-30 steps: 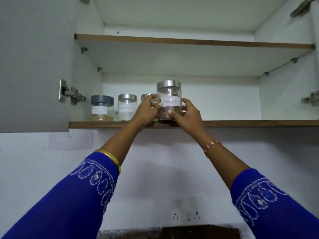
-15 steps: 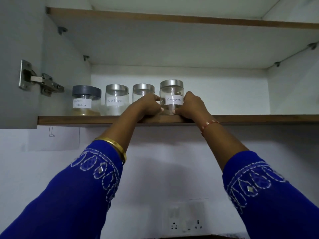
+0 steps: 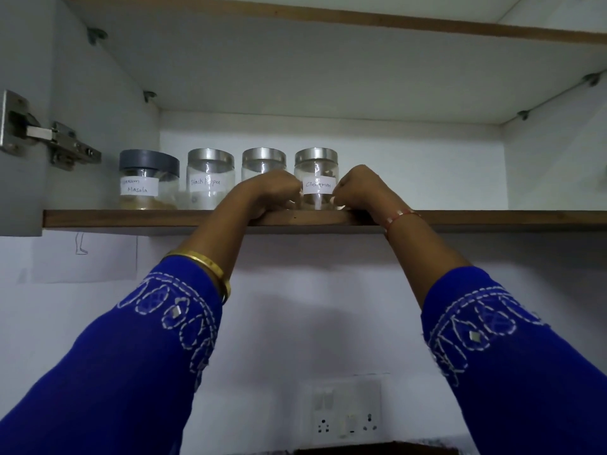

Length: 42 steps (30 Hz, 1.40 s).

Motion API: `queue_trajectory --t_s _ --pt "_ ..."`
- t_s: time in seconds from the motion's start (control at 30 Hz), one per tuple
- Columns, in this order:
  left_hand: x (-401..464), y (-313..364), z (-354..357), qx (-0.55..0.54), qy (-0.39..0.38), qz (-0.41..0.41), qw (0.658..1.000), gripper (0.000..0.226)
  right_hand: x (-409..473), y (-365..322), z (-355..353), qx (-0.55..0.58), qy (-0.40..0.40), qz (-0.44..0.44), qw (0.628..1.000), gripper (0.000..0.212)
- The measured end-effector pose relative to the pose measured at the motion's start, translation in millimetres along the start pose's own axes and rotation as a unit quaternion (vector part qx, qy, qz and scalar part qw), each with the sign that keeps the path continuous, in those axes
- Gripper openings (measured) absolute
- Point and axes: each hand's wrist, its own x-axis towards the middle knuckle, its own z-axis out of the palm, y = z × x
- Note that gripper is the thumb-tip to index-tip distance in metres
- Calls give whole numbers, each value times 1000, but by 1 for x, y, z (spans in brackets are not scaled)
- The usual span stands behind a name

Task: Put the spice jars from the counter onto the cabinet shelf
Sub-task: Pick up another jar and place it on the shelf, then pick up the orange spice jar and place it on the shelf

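Observation:
Several clear spice jars stand in a row on the wooden-edged cabinet shelf (image 3: pixel 131 219). From the left they are a grey-lidded jar labelled Masala (image 3: pixel 148 182), a steel-lidded Black Pepper jar (image 3: pixel 210 177), a third steel-lidded jar (image 3: pixel 263 162) whose label is hidden, and the Cinnamon jar (image 3: pixel 316 165). The Cinnamon jar rests upright on the shelf near its front edge. My left hand (image 3: pixel 274 193) and my right hand (image 3: pixel 361 188) press against its two sides with curled fingers.
The open cabinet door with its steel hinge (image 3: pixel 52 142) hangs at the left. An upper shelf (image 3: pixel 328 23) runs overhead. The lower shelf board extends to the right of the jars. A wall socket plate (image 3: pixel 348 412) sits below, between my blue sleeves.
The Cinnamon jar went from held at the shelf's front edge to standing on the shelf in line with the others. Both hands slid lower along its sides.

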Motion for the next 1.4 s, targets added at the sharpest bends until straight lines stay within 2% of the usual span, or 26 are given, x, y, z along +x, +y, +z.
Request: queue_trajectory --t_s 0.17,0.23,0.33,0.43,0.53,0.6,0.67,0.73,0.87,1.07,1.27,1.4 --pt "-3 4 5 100 17 14 995 11 -5 -1 -1 -17 -1 -11 1000 30" --pt "-7 3 6 88 47 26 995 13 -10 -1 -2 -30 10 -22 999 29" --pt "-15 2 14 97 120 52 987 20 -24 0 1 -59 54 -61 995 28" --pt "-31 1 30 143 203 79 966 37 -46 1 8 -102 95 -106 985 26" --pt "-55 -2 43 150 267 139 942 33 -70 8 9 -132 124 -137 974 30" --pt "-74 -6 51 128 274 178 937 36 -90 20 10 -166 115 -168 965 30" --pt "-99 -11 66 83 262 203 940 40 -118 37 14 -173 98 -173 965 41" --pt "-130 -16 86 11 246 204 947 40 -154 53 17 -135 87 -144 976 47" --pt "-197 -27 133 -90 197 171 961 37 -230 84 19 -96 76 -63 990 49" --pt "-285 -45 202 -154 77 107 979 36 -342 118 10 -46 82 38 995 47" --pt "-360 -49 261 -243 -30 52 968 38 -452 156 2 -19 86 154 984 43" --pt "-409 -45 303 -303 -110 -10 947 38 -527 188 1 -4 75 249 966 42"
